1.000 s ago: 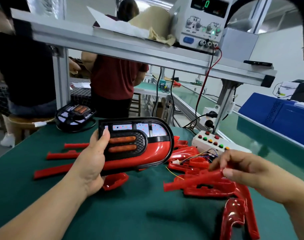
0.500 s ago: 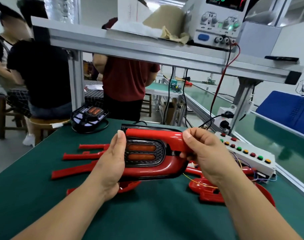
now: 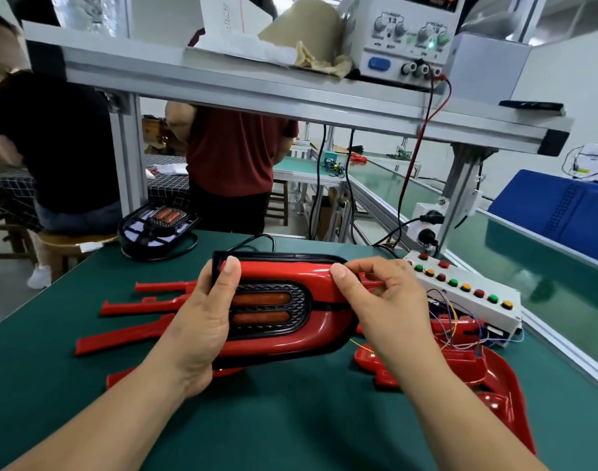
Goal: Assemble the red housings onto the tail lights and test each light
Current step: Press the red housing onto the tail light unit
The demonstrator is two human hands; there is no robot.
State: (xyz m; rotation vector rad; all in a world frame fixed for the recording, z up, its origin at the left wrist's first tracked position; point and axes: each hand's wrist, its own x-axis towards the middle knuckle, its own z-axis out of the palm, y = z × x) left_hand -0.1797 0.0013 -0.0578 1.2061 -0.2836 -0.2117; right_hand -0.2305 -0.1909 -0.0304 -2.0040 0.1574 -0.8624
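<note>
Tail light [image 3: 273,312] held above the green table top [image 3: 290,419] between both hands, with its long axis lying left to right and its face turned toward the camera. The left end is gripped by the left hand [image 3: 202,331]: the thumb is laid over the upper front edge, and the other fingers are wrapped behind the body, out of sight. A red housing [image 3: 284,277] is seated along the upper front of the lamp, above the black grille with its two orange bars. The right end of this housing is pinched by the right hand [image 3: 382,300], with the thumb pressed on the front face and the curled fingers closed behind it. A second red band is seen along the lower front and round the right end of the lamp.

Loose red housings [image 3: 137,305] are spread on the table to the left, partly covered by the left hand and forearm. Further red housings [image 3: 491,382] are piled at the right, beneath the right forearm. A white button box [image 3: 467,295] with red, green and yellow buttons is placed at the right edge of the table, with thin coloured wires [image 3: 457,324] bunched just beside it. Another tail light [image 3: 158,226], black-framed, is set at the far left edge of the table. A bench power supply [image 3: 399,39] is stood on the shelf [image 3: 256,93] overhead. Two people are seen beyond the table.
</note>
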